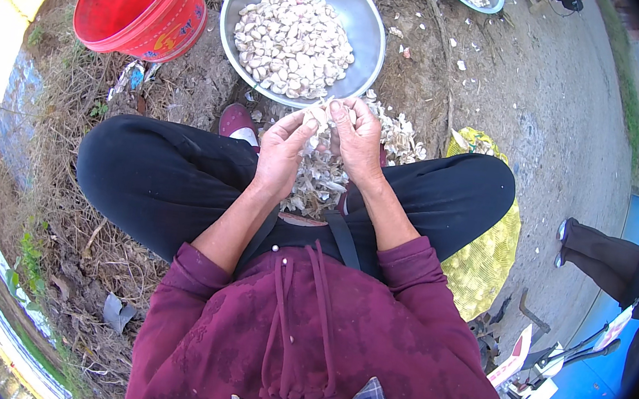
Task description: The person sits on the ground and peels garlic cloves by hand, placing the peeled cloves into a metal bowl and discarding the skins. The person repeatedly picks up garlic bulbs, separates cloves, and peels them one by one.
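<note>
Between my knees, my left hand (285, 143) pinches a piece of garlic (318, 116) with thumb and fingertips. Close beside it, my right hand (357, 136) has its thumb and bent fingers on garlic too; how much each hand holds is partly hidden by the fingers. Just beyond both hands stands a wide metal basin (366, 45) with many loose garlic cloves (293, 43) heaped toward its left side. Under my hands, a pile of dry garlic skins (319, 179) covers the ground between my feet and spreads to the right.
A red plastic bucket (135, 1) stands left of the basin. Against my right knee lies a yellow mesh sack (481, 259). Another basin (498, 1) sits at the far right. A person's legs (603, 249) and a parked scooter (536, 372) are on the right.
</note>
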Demonstrator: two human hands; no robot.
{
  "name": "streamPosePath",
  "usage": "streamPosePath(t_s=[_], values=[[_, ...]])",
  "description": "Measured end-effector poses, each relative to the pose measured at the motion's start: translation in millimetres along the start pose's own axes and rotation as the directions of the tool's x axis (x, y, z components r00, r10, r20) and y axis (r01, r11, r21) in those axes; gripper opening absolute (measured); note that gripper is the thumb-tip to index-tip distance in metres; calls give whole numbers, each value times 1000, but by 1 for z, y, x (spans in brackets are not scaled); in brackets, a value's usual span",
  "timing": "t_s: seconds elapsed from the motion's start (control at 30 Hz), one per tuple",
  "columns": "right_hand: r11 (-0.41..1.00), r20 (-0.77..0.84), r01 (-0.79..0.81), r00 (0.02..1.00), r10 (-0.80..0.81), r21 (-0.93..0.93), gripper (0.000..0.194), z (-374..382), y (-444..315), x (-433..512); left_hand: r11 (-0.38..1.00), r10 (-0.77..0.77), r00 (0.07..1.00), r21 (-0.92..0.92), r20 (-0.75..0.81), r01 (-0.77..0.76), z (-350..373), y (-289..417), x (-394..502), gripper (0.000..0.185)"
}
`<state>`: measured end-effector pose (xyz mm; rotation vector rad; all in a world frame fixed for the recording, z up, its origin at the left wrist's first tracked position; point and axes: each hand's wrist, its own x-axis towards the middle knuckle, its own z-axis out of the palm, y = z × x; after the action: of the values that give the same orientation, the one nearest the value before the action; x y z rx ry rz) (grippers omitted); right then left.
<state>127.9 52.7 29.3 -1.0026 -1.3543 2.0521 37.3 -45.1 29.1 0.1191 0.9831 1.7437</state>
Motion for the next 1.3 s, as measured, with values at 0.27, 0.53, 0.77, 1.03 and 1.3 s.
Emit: streamPosePath(t_s=[0.27, 0.53, 0.77, 1.03, 1.3], values=[[840, 233, -286, 952, 197, 460, 19, -5, -8, 1, 877, -119, 989, -458, 88, 146, -29, -11, 7, 28], [882, -5, 309, 943, -333, -356, 13, 10, 6, -4, 675, -273, 959, -726, -77, 134, -10, -7, 4, 23], [982, 32, 81, 997, -76, -172, 19, 9, -3, -4, 583, -304, 950, -802, -65, 131, -9, -12, 2, 22], [814, 41, -257, 960, 277, 520, 29, -10, 10, 2, 798, -207, 967, -597, -145, 81, -32, -11, 3, 23], [760, 133, -417, 903, 408, 498, 23, -3, 54, -15, 916, -192, 964, -384, -181, 111, -12, -2, -3, 28]])
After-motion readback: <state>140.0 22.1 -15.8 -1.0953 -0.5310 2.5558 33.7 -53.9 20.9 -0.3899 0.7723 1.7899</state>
